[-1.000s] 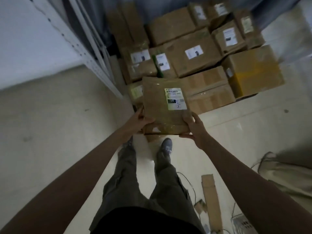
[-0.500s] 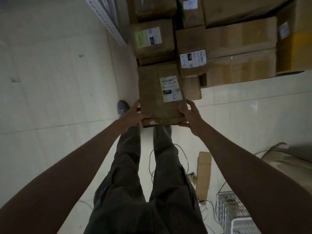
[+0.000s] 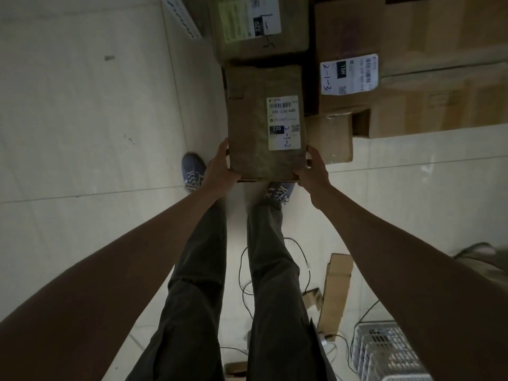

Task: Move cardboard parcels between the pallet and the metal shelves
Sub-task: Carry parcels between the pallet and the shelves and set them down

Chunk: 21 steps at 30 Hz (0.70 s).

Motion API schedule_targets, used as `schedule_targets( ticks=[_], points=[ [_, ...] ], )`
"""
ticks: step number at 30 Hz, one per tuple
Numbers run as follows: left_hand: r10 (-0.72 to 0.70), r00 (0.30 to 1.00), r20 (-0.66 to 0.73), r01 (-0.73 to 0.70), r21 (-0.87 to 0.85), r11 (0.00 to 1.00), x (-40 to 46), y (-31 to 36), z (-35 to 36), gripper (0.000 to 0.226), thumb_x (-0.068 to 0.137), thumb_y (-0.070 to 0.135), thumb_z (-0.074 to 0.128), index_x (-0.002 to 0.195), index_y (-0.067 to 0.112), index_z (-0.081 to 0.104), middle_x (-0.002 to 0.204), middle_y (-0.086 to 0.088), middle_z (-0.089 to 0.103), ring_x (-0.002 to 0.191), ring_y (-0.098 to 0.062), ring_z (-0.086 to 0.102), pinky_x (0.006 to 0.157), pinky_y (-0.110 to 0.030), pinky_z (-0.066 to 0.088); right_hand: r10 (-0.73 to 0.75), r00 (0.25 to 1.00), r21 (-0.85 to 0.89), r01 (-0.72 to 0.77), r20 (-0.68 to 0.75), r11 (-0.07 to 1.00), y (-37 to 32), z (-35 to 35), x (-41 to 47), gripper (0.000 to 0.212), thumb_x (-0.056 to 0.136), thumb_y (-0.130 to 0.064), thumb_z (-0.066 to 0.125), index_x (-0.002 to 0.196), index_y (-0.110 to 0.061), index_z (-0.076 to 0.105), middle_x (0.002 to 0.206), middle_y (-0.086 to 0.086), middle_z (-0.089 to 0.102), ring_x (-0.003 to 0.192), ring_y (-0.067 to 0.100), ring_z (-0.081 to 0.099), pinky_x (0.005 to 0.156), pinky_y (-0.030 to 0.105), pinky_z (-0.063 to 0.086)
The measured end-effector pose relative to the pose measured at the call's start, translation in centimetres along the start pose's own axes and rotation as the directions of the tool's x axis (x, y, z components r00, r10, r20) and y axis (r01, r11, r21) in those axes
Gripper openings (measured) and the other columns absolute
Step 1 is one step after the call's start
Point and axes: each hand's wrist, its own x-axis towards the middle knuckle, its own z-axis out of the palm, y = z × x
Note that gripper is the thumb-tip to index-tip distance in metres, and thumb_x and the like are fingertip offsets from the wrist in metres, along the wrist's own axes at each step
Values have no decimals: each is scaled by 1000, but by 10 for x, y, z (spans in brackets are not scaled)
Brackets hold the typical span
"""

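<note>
At ten o'clock a metal shelf upright (image 3: 180, 16) ends just beside the stacked parcels. The left hand (image 3: 220, 169) clasps the near left corner of the held parcel (image 3: 265, 125), which sits at twelve o'clock above the feet; the right hand (image 3: 313, 167) clasps its near right corner. Only the near end is gripped, so the far end could dip and catch the labelled parcel (image 3: 258, 26) beyond it. At four o'clock loose cables (image 3: 275, 268), a cardboard strip (image 3: 336, 287) and a white basket (image 3: 384, 350) lie underfoot; a backward step could snag them.
</note>
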Motion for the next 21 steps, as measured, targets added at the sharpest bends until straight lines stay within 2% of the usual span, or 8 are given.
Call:
schedule_targets(
  ticks=[3,5,8,10,12,15,18,21],
  points=[
    [21,1000,-15,-22,-38,999,15,-5,9,82,89,10,65,157,14,20,148,-15,47,129,-34,53,105,-47,49,-43,998,-30,42,-43,999,5,7,22,54,102,-27,58,151,-26,36,142,10,48,125,29,52,106,49,50],
    [48,999,-9,-48,-47,998,24,-9,15,79,93,12,64,157,11,18,152,-14,42,136,-33,47,107,-44,47,-51,995,-67,46,-81,997,8,10,36,54,103,-21,56,152,-29,34,129,6,39,114,25,49,105,43,50],
    [67,997,46,-66,-13,998,31,-13,21,94,89,6,72,159,15,10,155,-9,38,133,-31,51,99,-44,54,-38,994,-107,27,-102,994,15,12,50,56,103,-13,51,153,-30,31,120,1,30,111,24,46,103,34,49],
    [39,993,111,-35,-38,999,33,-11,22,101,88,4,73,160,19,4,159,-6,33,135,-31,48,102,-47,52,-46,997,-135,38,-56,990,16,13,49,62,102,-12,54,156,-29,27,130,3,39,122,29,49,103,34,49],
    [12,988,157,-8,-25,1000,33,-7,20,107,86,3,74,160,20,-2,161,-5,29,139,-31,43,108,-47,46,-71,997,-145,69,-9,987,14,14,41,64,101,-21,56,157,-29,25,144,5,45,132,30,46,110,45,45],
    [-14,983,183,2,65,998,28,6,10,110,83,7,78,160,15,-1,163,-9,24,145,-30,34,116,-44,35,-125,992,-185,122,-4,975,3,16,21,61,97,-22,60,152,-25,33,145,6,45,135,26,42,111,46,43],
    [-15,985,174,-5,114,994,11,24,-9,104,83,11,80,160,15,10,162,-10,26,144,-30,35,116,-44,35,-179,984,-239,178,16,955,-13,16,-9,54,98,-17,60,148,-16,40,141,7,52,132,24,47,108,37,46],
    [8,980,198,-33,122,992,-15,45,-35,95,84,11,79,159,17,19,161,-8,28,143,-30,35,116,-43,35,-173,984,-234,180,49,955,-32,11,-48,50,94,-8,62,142,-13,48,136,6,59,122,19,56,92,20,47]
  ],
)
